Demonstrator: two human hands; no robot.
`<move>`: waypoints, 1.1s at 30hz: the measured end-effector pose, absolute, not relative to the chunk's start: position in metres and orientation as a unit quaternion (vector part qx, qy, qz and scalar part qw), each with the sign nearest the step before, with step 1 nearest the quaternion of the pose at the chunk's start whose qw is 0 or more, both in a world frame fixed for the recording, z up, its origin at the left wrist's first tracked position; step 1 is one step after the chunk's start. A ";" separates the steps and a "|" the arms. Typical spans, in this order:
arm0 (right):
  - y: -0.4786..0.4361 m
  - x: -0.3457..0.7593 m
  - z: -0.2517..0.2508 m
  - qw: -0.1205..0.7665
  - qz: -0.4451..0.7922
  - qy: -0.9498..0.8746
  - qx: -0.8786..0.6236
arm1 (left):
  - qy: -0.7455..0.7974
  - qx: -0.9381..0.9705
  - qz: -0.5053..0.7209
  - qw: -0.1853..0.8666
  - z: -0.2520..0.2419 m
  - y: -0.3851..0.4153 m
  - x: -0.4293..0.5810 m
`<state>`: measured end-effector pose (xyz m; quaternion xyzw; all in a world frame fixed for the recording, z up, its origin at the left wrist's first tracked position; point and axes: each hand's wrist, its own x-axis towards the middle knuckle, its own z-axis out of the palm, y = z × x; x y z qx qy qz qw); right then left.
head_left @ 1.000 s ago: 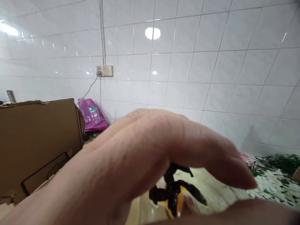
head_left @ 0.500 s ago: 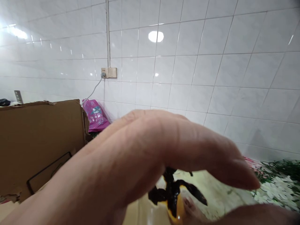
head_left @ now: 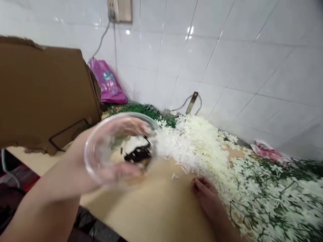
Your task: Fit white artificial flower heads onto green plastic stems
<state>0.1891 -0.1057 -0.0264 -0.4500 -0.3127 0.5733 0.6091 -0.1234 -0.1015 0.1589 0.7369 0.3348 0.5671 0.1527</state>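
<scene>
My left hand (head_left: 118, 171) is wrapped around a clear plastic tub (head_left: 88, 158), its round rim tilted toward me. Dark brown strips (head_left: 138, 153) and some pale matter show through the tub, smeared by motion. My right hand (head_left: 208, 198) rests low over the tabletop, its fingers curled together beside a heap of small white artificial flowers (head_left: 202, 141). Whether those fingers hold anything is hidden.
On the left stands a large cardboard box (head_left: 45, 94) with a pink plastic bag (head_left: 109, 82) behind it. Green-stemmed white flowers (head_left: 275, 188) cover the right of the wooden tabletop (head_left: 156, 208). A pink-and-white cloth (head_left: 268, 151) lies by the tiled wall.
The view has tilted down to the table. My left hand, earlier large and close to the camera, is now lower and farther away with the tub. My right hand shows beside the flowers.
</scene>
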 end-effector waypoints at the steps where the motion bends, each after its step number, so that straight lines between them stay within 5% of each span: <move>1: -0.101 0.192 -0.031 0.606 0.580 -0.297 -0.457 | 0.363 0.727 0.551 0.190 0.146 -0.091 -0.141; 10: -0.106 0.208 -0.041 0.574 0.568 -0.316 -0.498 | 0.631 0.439 0.605 0.206 -0.003 -0.032 -0.262; 23: -0.111 0.225 -0.041 0.554 0.498 -0.382 -0.547 | 0.628 0.281 0.724 0.041 -0.095 -0.132 -0.300; 33: -0.114 0.233 -0.039 0.527 0.481 -0.433 -0.551 | 0.852 0.002 0.523 0.032 -0.226 -0.243 -0.304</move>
